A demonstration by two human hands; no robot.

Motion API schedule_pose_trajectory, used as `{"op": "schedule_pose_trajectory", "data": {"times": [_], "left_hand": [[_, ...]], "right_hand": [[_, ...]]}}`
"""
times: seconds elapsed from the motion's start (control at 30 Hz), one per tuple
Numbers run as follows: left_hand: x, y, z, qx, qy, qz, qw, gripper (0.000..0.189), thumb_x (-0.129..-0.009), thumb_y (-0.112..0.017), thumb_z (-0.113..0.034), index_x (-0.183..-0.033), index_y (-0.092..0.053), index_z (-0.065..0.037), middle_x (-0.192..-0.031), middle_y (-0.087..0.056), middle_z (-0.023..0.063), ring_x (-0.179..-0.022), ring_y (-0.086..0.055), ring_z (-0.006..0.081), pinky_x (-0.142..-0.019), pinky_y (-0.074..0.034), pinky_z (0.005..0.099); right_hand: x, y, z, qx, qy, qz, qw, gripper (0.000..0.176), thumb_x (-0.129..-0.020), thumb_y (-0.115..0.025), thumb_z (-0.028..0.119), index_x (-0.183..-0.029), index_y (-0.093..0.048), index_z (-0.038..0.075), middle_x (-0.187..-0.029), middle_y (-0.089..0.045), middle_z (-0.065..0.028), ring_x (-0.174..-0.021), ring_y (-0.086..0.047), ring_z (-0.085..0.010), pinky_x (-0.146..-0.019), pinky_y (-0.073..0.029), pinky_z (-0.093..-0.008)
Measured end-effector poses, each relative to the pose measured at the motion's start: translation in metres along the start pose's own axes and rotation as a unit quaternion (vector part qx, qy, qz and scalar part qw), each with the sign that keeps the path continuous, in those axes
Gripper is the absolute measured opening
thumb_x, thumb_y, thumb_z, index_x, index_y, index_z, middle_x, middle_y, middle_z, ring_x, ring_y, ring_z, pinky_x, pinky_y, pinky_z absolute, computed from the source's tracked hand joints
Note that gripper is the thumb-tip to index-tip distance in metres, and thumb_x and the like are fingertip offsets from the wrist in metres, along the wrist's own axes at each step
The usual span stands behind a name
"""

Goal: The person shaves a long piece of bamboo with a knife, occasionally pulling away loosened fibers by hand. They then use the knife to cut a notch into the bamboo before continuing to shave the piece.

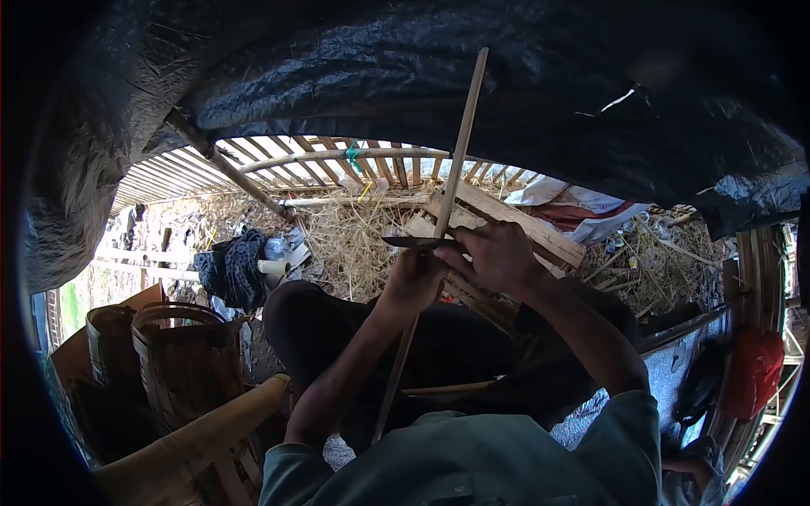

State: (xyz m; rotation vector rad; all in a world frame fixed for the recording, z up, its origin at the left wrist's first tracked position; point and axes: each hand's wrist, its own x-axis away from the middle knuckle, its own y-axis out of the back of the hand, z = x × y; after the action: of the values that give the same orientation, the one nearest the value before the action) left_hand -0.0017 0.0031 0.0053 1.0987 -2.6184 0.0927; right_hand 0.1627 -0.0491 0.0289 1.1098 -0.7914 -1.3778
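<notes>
A long, pale bamboo strip (462,143) runs upright through the middle of the view, from near the plastic overhead down past my lap. My left hand (412,280) is closed around it just below the blade. The dark blade of a knife (412,242) lies across the strip, pointing left. Gripping the knife's handle end, my right hand (499,260) sits close beside the left one; its fingers mostly hide the handle. Below both hands are my dark-trousered legs (329,333), bent.
Wooden boards (515,221) lie just beyond my hands, over straw and shavings (350,232). Woven bamboo baskets (181,354) and a thick bamboo pole (211,422) stand at lower left. Black plastic sheeting (337,76) hangs overhead. A red object (753,371) is at right.
</notes>
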Motion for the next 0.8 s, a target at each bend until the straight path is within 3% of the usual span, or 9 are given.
{"op": "schedule_pose_trajectory", "data": {"times": [0.03, 0.13, 0.27, 0.37, 0.47, 0.67, 0.77, 0.8], "left_hand": [[-0.002, 0.001, 0.004, -0.007, 0.021, 0.008, 1.0, 0.013, -0.089, -0.051, -0.006, -0.098, -0.056, 0.002, -0.061, -0.051, 0.0094, -0.05, -0.053, 0.0207, -0.048, -0.042, 0.0305], [-0.01, -0.004, 0.039, -0.15, -0.278, -0.08, 0.946, 0.008, -0.086, -0.053, -0.004, -0.093, -0.053, 0.001, -0.072, -0.057, 0.019, -0.068, -0.059, 0.0352, -0.058, -0.044, 0.0426], [0.004, -0.008, 0.025, -0.262, -0.202, -0.08, 0.94, 0.009, -0.084, -0.047, 0.002, -0.093, -0.047, 0.003, -0.074, -0.055, 0.0265, -0.066, -0.055, 0.0457, -0.054, -0.043, 0.0516], [0.0, -0.008, 0.02, -0.302, -0.232, -0.106, 0.919, 0.011, -0.086, -0.048, 0.0, -0.097, -0.046, 0.002, -0.071, -0.056, 0.0261, -0.066, -0.056, 0.0455, -0.055, -0.043, 0.0528], [-0.004, -0.003, 0.017, -0.294, -0.153, -0.106, 0.937, 0.014, -0.087, -0.048, -0.003, -0.1, -0.044, 0.002, -0.068, -0.057, 0.026, -0.065, -0.058, 0.046, -0.054, -0.043, 0.0538], [-0.007, 0.001, 0.01, -0.257, -0.163, -0.108, 0.947, 0.016, -0.087, -0.048, -0.003, -0.101, -0.042, 0.003, -0.066, -0.056, 0.0262, -0.063, -0.057, 0.0471, -0.051, -0.04, 0.0533], [-0.015, 0.002, 0.019, -0.24, -0.273, -0.14, 0.921, 0.01, -0.087, -0.046, 0.004, -0.098, -0.045, 0.004, -0.066, -0.052, 0.0248, -0.06, -0.054, 0.0448, -0.05, -0.037, 0.0474], [-0.011, -0.001, 0.024, -0.255, -0.254, -0.136, 0.923, 0.01, -0.088, -0.047, 0.003, -0.097, -0.044, 0.004, -0.066, -0.051, 0.0246, -0.059, -0.053, 0.0446, -0.05, -0.037, 0.0472]], "right_hand": [[0.0, 0.001, 0.001, 0.005, -0.004, 0.011, 1.0, 0.045, -0.089, -0.056, 0.046, -0.071, -0.063, 0.005, -0.055, -0.061, -0.0088, -0.053, -0.064, -0.0272, -0.054, -0.053, -0.0378], [0.0, -0.006, 0.001, -0.014, -0.003, 0.001, 1.0, 0.049, -0.089, -0.054, 0.049, -0.072, -0.065, 0.004, -0.052, -0.059, -0.0094, -0.052, -0.063, -0.0275, -0.054, -0.053, -0.0376], [-0.001, -0.011, 0.004, 0.063, -0.003, 0.009, 0.998, 0.058, -0.089, -0.047, 0.056, -0.07, -0.066, 0.005, -0.051, -0.059, -0.009, -0.047, -0.062, -0.0247, -0.049, -0.052, -0.0375], [-0.005, -0.02, -0.004, 0.066, 0.006, -0.018, 0.998, 0.063, -0.089, -0.043, 0.061, -0.064, -0.065, 0.008, -0.049, -0.059, -0.0066, -0.043, -0.061, -0.0216, -0.043, -0.049, -0.0356], [-0.013, -0.027, -0.008, 0.077, 0.005, -0.041, 0.996, 0.065, -0.088, -0.042, 0.064, -0.063, -0.065, 0.008, -0.048, -0.058, -0.0062, -0.043, -0.061, -0.021, -0.043, -0.049, -0.0353], [-0.02, -0.03, -0.008, 0.078, 0.009, -0.08, 0.994, 0.066, -0.088, -0.042, 0.065, -0.063, -0.064, 0.008, -0.048, -0.057, -0.0067, -0.044, -0.062, -0.022, -0.043, -0.049, -0.0354], [-0.024, -0.029, -0.008, 0.121, -0.006, -0.11, 0.987, 0.064, -0.088, -0.044, 0.063, -0.065, -0.066, 0.008, -0.048, -0.058, -0.0074, -0.046, -0.063, -0.0234, -0.044, -0.05, -0.0369], [-0.027, -0.03, -0.012, 0.146, -0.03, -0.116, 0.982, 0.062, -0.088, -0.045, 0.061, -0.066, -0.067, 0.008, -0.048, -0.058, -0.0077, -0.047, -0.064, -0.0242, -0.045, -0.051, -0.0378]]}}
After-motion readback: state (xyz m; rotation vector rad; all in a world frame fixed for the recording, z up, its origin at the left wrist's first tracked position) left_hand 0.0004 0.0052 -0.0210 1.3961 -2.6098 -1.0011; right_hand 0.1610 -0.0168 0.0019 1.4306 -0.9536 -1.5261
